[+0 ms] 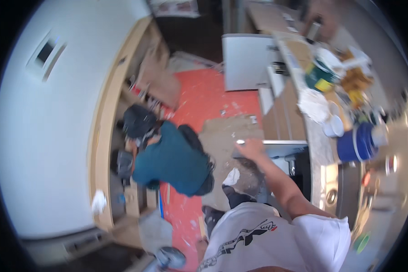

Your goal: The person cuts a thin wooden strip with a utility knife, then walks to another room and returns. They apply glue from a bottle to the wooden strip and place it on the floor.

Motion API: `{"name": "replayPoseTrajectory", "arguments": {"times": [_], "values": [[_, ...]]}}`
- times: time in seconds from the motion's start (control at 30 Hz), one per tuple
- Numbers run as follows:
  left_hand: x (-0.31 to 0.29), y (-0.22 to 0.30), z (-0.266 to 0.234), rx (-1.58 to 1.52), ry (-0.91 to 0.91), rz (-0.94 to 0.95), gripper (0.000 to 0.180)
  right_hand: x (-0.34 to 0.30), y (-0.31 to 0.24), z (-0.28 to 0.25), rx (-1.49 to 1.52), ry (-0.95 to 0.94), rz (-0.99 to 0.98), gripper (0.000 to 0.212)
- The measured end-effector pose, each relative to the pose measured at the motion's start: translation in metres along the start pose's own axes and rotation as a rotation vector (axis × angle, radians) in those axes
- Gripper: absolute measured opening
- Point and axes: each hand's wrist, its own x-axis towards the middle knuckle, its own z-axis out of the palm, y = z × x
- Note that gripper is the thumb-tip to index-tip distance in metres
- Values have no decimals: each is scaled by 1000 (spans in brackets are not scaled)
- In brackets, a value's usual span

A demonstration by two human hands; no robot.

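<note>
My right arm reaches forward, and my right hand (250, 148) is closed at the outer end of an open cabinet door (283, 146), seen along its top edge. A small bright spot shows at the fingers, too blurred to make out. Behind the door is the dark inside of the lower cabinet (299, 170). Only a bit of my left hand (201, 248) appears, low beside my white shirt, and its fingers cannot be made out. A crumpled white cloth or paper (231, 177) lies on the floor by my foot.
A person in a green shirt (172, 158) crouches at the left, reaching into a wooden cabinet frame (99, 149). The counter (319, 149) on the right carries a blue jug (356, 143), a white cup (333, 126) and a green bucket (322, 75). Another white door (245, 61) stands open farther ahead.
</note>
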Motion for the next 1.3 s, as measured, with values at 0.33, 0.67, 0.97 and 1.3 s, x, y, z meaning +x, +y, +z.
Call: {"name": "replayPoseTrajectory", "arguments": {"times": [0.33,0.67,0.97,1.3], "values": [[-100,32,7,-350,183,-404,35,-8,-2,-4,-104,104,-181,59],[-128,2,27,-722,319,-418,31,-43,-44,3,266,166,-513,33],[-165,-70,26,-1024,334,-630,27,-181,-82,137,-51,-677,-663,33],[-227,-155,46,-1019,434,-667,27,-261,-73,218,133,-750,-502,23]]}}
